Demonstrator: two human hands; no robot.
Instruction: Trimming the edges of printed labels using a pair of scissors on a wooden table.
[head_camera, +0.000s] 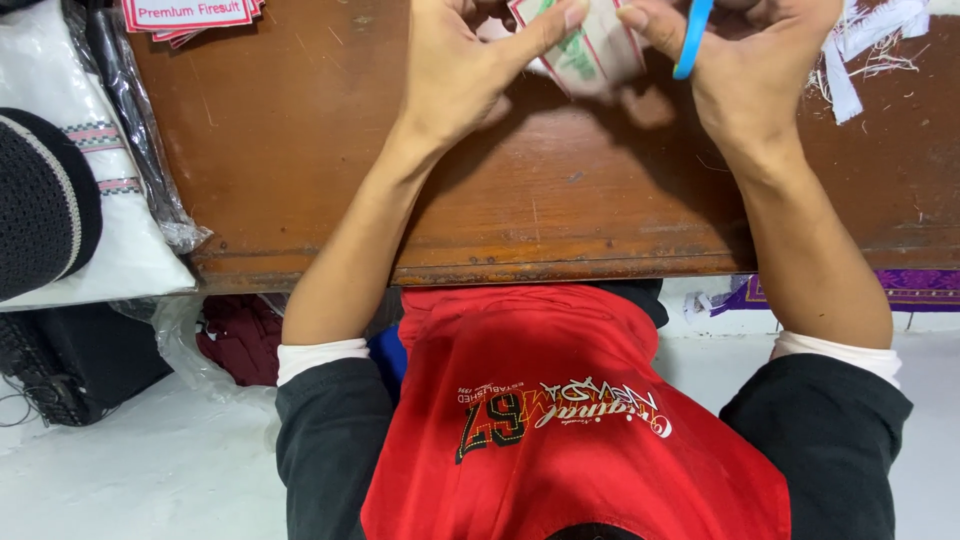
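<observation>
left hand (462, 68) pinches white label (590, 50) | right hand (745, 55) grips blue-handled scissors (693, 38) (label between hands)

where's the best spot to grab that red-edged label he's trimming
Probably the label's lower left edge, approached from the left: the left hand already pinches that side with thumb on top, while blue-handled scissors in the right hand occupy the right edge.

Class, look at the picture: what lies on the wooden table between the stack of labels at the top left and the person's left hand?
Nothing: in the head view, bare brown tabletop separates the red-edged label stack from the left hand.
</observation>
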